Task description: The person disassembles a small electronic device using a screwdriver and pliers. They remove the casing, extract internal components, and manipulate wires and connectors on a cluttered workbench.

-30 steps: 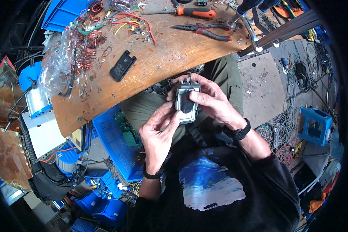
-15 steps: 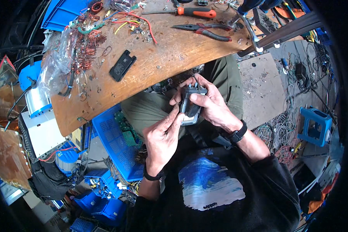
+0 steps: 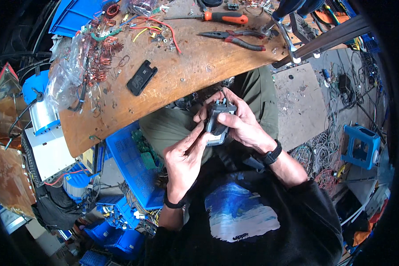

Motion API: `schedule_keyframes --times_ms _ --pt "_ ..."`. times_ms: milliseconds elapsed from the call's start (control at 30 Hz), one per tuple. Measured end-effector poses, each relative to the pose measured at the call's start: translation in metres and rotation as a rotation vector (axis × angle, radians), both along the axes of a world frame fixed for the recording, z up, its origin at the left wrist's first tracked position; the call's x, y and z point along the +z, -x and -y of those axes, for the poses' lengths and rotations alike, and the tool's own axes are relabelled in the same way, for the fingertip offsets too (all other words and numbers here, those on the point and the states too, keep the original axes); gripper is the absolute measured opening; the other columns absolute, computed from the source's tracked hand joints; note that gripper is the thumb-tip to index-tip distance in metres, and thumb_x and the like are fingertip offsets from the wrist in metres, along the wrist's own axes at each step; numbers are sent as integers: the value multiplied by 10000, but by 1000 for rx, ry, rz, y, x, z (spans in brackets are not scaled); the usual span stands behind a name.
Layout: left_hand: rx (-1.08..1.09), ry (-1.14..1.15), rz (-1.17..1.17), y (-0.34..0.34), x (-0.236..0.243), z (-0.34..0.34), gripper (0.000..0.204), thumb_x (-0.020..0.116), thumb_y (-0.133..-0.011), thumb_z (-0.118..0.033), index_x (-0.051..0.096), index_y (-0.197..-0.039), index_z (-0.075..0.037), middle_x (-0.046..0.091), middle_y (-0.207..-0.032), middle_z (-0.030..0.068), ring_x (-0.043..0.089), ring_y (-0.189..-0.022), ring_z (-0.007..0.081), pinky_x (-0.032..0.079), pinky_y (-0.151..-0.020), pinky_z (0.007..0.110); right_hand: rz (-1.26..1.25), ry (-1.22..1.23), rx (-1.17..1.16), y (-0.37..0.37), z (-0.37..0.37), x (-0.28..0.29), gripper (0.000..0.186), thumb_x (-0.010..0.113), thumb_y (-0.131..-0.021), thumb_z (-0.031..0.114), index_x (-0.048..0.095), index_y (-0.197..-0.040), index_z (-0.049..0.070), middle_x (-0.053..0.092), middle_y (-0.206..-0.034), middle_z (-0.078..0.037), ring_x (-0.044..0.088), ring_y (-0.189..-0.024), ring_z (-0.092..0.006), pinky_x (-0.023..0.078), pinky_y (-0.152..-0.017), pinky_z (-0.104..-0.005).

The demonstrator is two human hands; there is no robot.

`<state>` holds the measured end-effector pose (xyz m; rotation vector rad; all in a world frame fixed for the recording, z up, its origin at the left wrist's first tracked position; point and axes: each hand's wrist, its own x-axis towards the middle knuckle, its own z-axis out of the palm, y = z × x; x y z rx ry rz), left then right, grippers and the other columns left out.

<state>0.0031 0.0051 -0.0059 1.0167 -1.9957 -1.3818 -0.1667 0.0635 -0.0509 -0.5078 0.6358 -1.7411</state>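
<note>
Over my lap, in front of the bench edge, I hold a dark handheld two-way radio [image 3: 213, 138] with knobs and a thin antenna at its top end. My right hand [image 3: 249, 127] is wrapped round its right side and top, the thumb pressed on its face. My left hand [image 3: 184, 156] is closed on its lower left side, fingertips at the edge. Part of the radio is covered by my fingers. A flat black battery pack or cover [image 3: 142, 78] with two prongs lies on the bench, apart from both hands.
On the wooden bench [image 3: 173, 80] lie red-black pliers [image 3: 232, 37], an orange-handled screwdriver [image 3: 226, 17], copper coils [image 3: 99, 62] and loose wires. A blue basket [image 3: 135, 177] with green circuit boards stands left of my lap. Cables [image 3: 312, 159] are heaped at the right.
Both hands keep hold of the radio, with only slight shifts of the fingers and thumb. The bench things appear slightly shifted in the view.
</note>
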Motion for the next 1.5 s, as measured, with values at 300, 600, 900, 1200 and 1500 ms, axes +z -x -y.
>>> schedule_keyframes --times_ms 300,600,900,1200,1500 --pt "-5 -13 -50 -1 4 -1 333 784 -869 41 729 -1197 39 774 -1044 145 715 -879 112 591 -736 261 -159 -1 10 4 -6 2 452 757 -872 117 508 -1236 18 659 -1163 -129 639 -1159 -230 515 -1006 -376" --pt "-115 158 72 3 11 -5 406 852 -824 -54 732 -1207 13 744 -844 127 629 -639 74 520 -561 262 -39 117 37 -2 -7 -10 402 723 -808 141 503 -1130 42 599 -1135 -137 605 -1189 -290 462 -1059 -465" --pt "-42 -321 -69 -6 11 1 363 725 -930 27 665 -1287 60 739 -1132 112 687 -1003 127 576 -888 271 116 -27 117 -8 -10 0 526 814 -880 95 471 -1274 39 649 -1202 -111 623 -1185 -200 511 -1033 -371" --pt "-3 144 -100 1 4 30 341 718 -954 -58 661 -1281 22 587 -1400 141 608 -1208 189 548 -948 329 -214 -143 98 -10 -14 17 512 729 -972 162 419 -1364 46 656 -1083 -66 708 -955 -166 581 -842 -314" --pt "12 -132 -8 13 8 19 289 626 -1041 -154 689 -1276 0 722 -1111 73 631 -912 78 538 -787 249 -54 -86 158 -19 -17 15 442 620 -1037 146 323 -1351 57 621 -1026 -90 685 -770 -174 589 -686 -316"
